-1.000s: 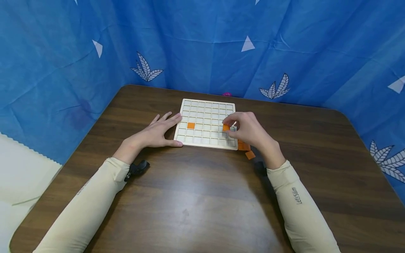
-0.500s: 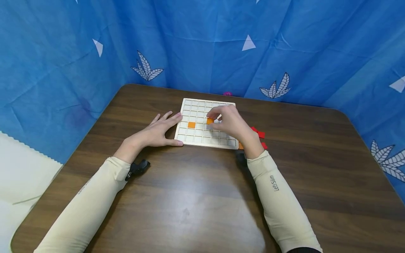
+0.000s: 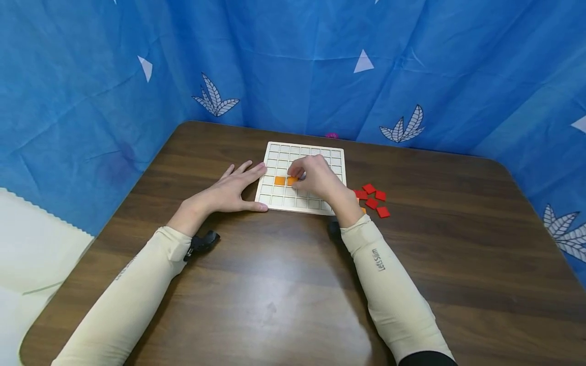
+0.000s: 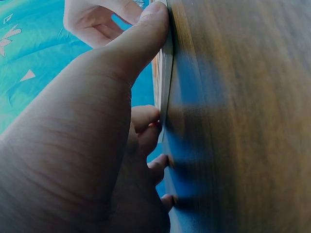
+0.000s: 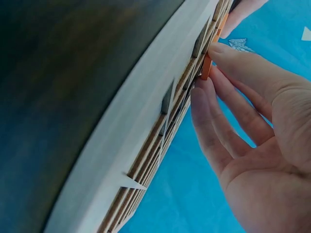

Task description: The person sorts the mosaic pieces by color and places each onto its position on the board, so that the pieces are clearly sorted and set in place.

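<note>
A pale wooden grid board [image 3: 297, 204] lies near the back of the table. One orange square tile [image 3: 279, 181] sits in a cell on its left side. My right hand [image 3: 317, 178] pinches a second orange tile [image 5: 207, 65] between thumb and fingers, at the cell just right of the first one. In the right wrist view this tile stands slightly tilted against the grid's ridges. My left hand [image 3: 231, 190] lies with spread fingers at the board's left edge, thumb at its front corner. In the left wrist view the thumb [image 4: 154, 19] touches the board's edge.
Several red square tiles [image 3: 372, 203] lie scattered right of the board. A few orange tiles [image 3: 363, 210] show partly behind the right wrist. A blue curtain [image 3: 293, 66] hangs behind the brown wooden table [image 3: 256, 284].
My right hand has carried the orange tile leftward across the board, down to the cell beside the first orange tile. The red tiles have come into sight. My left hand has stayed put.
</note>
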A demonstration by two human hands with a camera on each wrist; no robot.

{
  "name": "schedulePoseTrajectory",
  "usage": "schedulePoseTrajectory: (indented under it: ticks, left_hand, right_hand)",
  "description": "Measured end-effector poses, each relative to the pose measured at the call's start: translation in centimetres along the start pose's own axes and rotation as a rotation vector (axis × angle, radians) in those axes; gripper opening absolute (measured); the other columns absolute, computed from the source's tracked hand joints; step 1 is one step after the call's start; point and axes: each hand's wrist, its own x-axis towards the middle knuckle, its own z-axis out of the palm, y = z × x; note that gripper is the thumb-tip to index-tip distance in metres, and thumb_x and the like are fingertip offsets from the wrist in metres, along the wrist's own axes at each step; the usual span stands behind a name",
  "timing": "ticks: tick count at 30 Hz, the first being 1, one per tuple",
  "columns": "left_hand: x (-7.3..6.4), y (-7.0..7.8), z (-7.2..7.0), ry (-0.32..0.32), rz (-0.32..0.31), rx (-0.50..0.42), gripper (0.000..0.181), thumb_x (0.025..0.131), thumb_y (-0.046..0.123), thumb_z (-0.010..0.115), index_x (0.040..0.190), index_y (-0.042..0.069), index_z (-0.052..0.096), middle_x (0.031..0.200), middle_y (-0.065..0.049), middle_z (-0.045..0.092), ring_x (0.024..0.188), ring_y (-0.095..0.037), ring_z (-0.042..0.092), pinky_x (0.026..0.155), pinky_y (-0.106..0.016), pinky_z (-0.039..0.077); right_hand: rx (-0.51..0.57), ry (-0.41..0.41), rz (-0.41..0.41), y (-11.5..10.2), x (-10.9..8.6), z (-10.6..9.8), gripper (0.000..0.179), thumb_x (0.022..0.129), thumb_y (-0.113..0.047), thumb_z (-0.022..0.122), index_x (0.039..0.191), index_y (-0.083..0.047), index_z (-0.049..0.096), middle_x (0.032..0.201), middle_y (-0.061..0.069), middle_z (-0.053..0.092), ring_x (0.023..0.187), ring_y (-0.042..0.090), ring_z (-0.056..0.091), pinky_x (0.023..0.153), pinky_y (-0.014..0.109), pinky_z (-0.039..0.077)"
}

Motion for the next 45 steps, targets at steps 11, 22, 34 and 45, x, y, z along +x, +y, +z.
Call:
schedulePoseTrajectory:
  ticks: [11, 22, 34, 45]
  left_hand:
    - [0.3, 0.2, 0.0, -0.002, 0.005, 0.005, 0.111, 0.087, 0.07, 0.074, 0.17, 0.018, 0.022, 0.178, 0.0, 0.016, 0.165, -0.036, 0.005, 0.13, -0.064, 0.0]
    - [0.1, 0.2, -0.1, -0.002, -0.002, 0.008, 0.11, 0.087, 0.068, 0.075, 0.17, 0.019, 0.021, 0.178, 0.001, 0.015, 0.165, -0.034, 0.005, 0.13, -0.063, -0.001]
    - [0.0, 0.4, -0.2, -0.001, 0.005, 0.0, 0.109, 0.088, 0.065, 0.077, 0.17, 0.017, 0.023, 0.178, -0.002, 0.016, 0.165, -0.035, 0.005, 0.13, -0.064, 0.0]
    - [0.0, 0.3, -0.1, -0.006, -0.001, -0.001, 0.11, 0.088, 0.066, 0.076, 0.17, 0.018, 0.021, 0.178, -0.002, 0.015, 0.165, -0.035, 0.004, 0.13, -0.064, -0.001]
  right_hand:
    - [-0.017, 0.013, 0.001, -0.4, -0.3, 0.3, 0.023, 0.082, 0.0, 0.088, 0.103, -0.005, 0.082, 0.096, 0.007, 0.081, 0.093, 0.021, 0.074, 0.09, 0.036, 0.058]
    - [-0.017, 0.025, 0.036, -0.6, -2.1, -1.6, 0.025, 0.091, -0.009, 0.081, 0.116, -0.005, 0.08, 0.109, 0.009, 0.08, 0.104, 0.025, 0.072, 0.094, 0.04, 0.06]
    - [0.01, 0.082, 0.059, 1.1, -7.1, -4.1, 0.027, 0.091, -0.012, 0.083, 0.117, -0.004, 0.079, 0.11, 0.011, 0.08, 0.103, 0.027, 0.073, 0.092, 0.046, 0.061]
    - [-0.039, 0.114, 0.097, 3.0, -11.3, -5.8, 0.029, 0.091, -0.011, 0.084, 0.118, -0.004, 0.079, 0.112, 0.012, 0.08, 0.099, 0.03, 0.075, 0.089, 0.049, 0.063]
